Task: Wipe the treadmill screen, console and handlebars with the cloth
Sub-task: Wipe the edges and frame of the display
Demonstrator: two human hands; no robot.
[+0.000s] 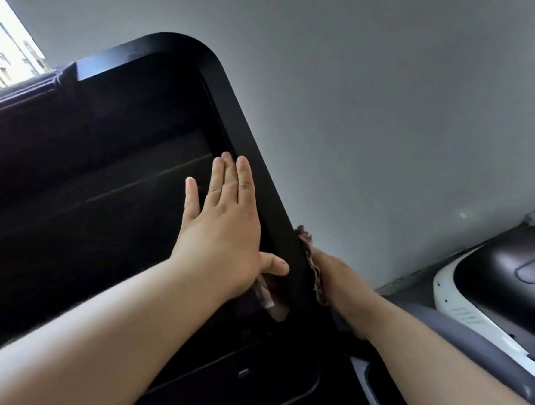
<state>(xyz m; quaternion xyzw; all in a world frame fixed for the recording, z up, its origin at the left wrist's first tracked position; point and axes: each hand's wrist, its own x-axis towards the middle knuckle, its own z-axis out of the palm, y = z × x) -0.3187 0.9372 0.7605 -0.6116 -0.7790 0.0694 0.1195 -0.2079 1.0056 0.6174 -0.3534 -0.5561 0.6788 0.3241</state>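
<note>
Left hand point(221, 227) rests flat, fingers straight, on the screen point(119, 193). At the screen's edge, the soft cloth point(316, 277) hides the right hand point(337, 270)'s grip.

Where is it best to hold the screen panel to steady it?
Its right bezel, coming from the front: that edge is straight and thin, so the left hand, flat on the screen, could probably wrap it above the cloth and right hand.
</note>
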